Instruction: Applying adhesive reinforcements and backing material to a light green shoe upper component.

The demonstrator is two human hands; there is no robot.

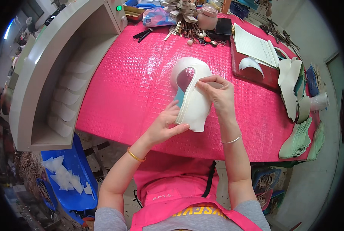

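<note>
A white shoe upper with a teal inner face is held over the pink table cover, its curved opening toward the far left. My left hand grips its near left end, the thumb on the white outside and other fingers at the stitched edge. Farther up, my right hand pinches the upper near the rim of the opening, with thumb and forefinger pressed together. Part of the upper's far side is hidden behind its front.
A grey machine at left has several white curved pieces on its ledge. Beyond lie a pink jar and a black phone. At right are an open notebook, cream pieces and stacked green pieces.
</note>
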